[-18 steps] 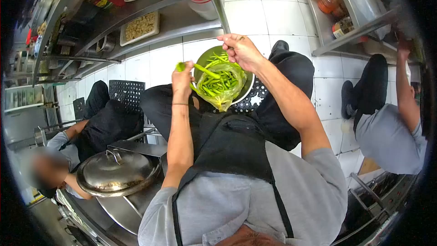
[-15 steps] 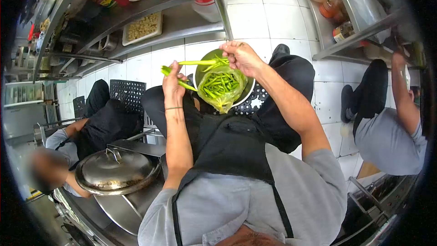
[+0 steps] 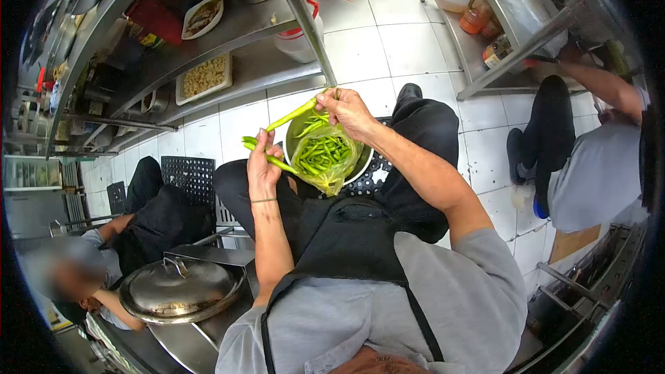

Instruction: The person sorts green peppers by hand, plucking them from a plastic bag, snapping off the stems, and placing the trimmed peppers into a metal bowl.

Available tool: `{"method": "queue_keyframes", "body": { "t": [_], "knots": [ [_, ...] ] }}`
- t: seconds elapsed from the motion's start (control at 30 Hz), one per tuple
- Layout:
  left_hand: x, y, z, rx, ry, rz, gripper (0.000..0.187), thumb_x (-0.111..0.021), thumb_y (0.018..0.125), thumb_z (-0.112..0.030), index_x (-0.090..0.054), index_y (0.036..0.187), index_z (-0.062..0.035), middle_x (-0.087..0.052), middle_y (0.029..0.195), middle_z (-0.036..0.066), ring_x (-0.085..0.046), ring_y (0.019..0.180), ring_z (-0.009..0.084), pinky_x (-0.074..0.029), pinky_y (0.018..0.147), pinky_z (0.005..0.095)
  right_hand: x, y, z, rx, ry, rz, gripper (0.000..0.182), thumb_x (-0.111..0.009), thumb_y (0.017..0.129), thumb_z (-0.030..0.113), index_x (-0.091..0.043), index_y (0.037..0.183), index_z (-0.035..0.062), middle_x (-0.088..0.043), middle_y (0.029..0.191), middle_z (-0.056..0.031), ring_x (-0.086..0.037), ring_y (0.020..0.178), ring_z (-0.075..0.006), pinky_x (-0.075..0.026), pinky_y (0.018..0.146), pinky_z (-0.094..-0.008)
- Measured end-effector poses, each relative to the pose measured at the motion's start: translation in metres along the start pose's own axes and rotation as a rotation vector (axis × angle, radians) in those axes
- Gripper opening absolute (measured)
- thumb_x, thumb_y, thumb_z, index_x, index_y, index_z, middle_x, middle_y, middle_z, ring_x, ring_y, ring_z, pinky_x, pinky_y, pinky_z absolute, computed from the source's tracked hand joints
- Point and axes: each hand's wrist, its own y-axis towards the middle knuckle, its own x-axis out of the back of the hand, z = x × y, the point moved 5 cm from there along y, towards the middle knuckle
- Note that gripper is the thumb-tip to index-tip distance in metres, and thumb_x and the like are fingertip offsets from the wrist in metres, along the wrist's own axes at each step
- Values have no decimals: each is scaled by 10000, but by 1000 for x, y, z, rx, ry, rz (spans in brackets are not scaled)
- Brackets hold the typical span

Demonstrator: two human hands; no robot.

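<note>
A long green chili pepper (image 3: pixel 291 116) slants up from the fingertips of my left hand (image 3: pixel 262 165) to those of my right hand (image 3: pixel 348 112), which pinch its upper end. More green chilies (image 3: pixel 278 163) lie across my left palm, held by the curled fingers. Just below and between my hands, a clear plastic bag (image 3: pixel 330 181) full of green chilies (image 3: pixel 323 155) sits open in a round pot with a pale rim (image 3: pixel 365 161). The pot stands between my knees.
A steel shelf (image 3: pixel 260 31) at upper left holds a tray of pale chopped food (image 3: pixel 206 77). A lidded steel pan (image 3: pixel 179 289) is at lower left. One person (image 3: pixel 163 215) sits on the left; another (image 3: pixel 589 173) is at right beside a shelf (image 3: pixel 478 83).
My right hand has moved in to the chili at my left fingertips, which now tilts upward between both hands. The whole view has shifted slightly.
</note>
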Motion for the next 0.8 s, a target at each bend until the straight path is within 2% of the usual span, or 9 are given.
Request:
{"method": "queue_keyframes", "body": {
  "t": [0.1,0.13,0.23,0.27,0.37,0.4,0.5,0.57,0.8],
  "knots": [
    [-1,-8,6,-10,157,-14,212,-667,936,-229,-562,1053,-87,-610,939,47,-414,552,61,-387,504,216,1,0,6,-29,45,-25,194,-664,920,218,-618,829,54,-628,787,-28,-465,520,-68,-376,464,-215],
    [4,-9,3,-53,314,-34,269,-694,916,-209,-571,1093,-48,-633,946,63,-478,605,76,-421,542,229,0,0,8,-36,46,-38,193,-660,920,217,-618,823,55,-625,775,-24,-461,525,-66,-374,469,-218],
    [-3,-15,-19,-487,827,-294,274,-713,899,-180,-607,1087,-11,-655,924,67,-558,709,104,-465,612,249,2,0,15,4,-100,-51,192,-649,912,209,-626,811,48,-623,749,-19,-476,555,-69,-387,499,-229],
    [-11,-18,-26,-607,953,-266,232,-709,897,-159,-665,1020,34,-680,883,63,-596,790,113,-488,683,256,2,0,19,27,-173,-49,192,-646,908,206,-629,808,43,-624,742,-19,-486,568,-72,-394,512,-233],
    [-63,-31,-24,-485,1134,-92,243,-702,905,-173,-697,982,58,-693,848,57,-600,773,100,-498,712,257,-9,-7,29,47,-292,26,196,-641,893,197,-633,800,25,-627,733,-25,-532,616,-88,-422,553,-241],
    [-78,-29,-19,-582,1186,72,252,-696,910,-177,-706,1009,55,-708,840,57,-605,766,96,-501,714,259,-10,-6,25,46,-343,31,191,-638,891,188,-632,802,19,-629,739,-29,-545,630,-94,-434,566,-244],
    [-93,-7,10,-503,1158,304,335,-631,963,-249,-675,1107,50,-697,986,46,-612,880,109,-492,786,259,-13,-4,14,45,-385,37,174,-632,893,173,-624,810,21,-618,740,-23,-537,634,-86,-421,560,-237],
    [-83,4,37,-130,942,412,364,-612,974,-275,-651,1145,44,-687,1033,61,-617,913,125,-501,808,276,-13,-7,15,41,-268,28,160,-631,907,182,-612,820,50,-589,716,6,-467,587,-47,-349,494,-213],
    [-78,-4,41,-61,750,296,258,-600,962,-262,-657,1020,-17,-620,781,25,-530,640,91,-434,592,239,-12,-3,1,-95,-79,98,159,-636,917,168,-619,821,42,-601,732,-7,-473,522,-56,-368,469,-202]
  ]
}}
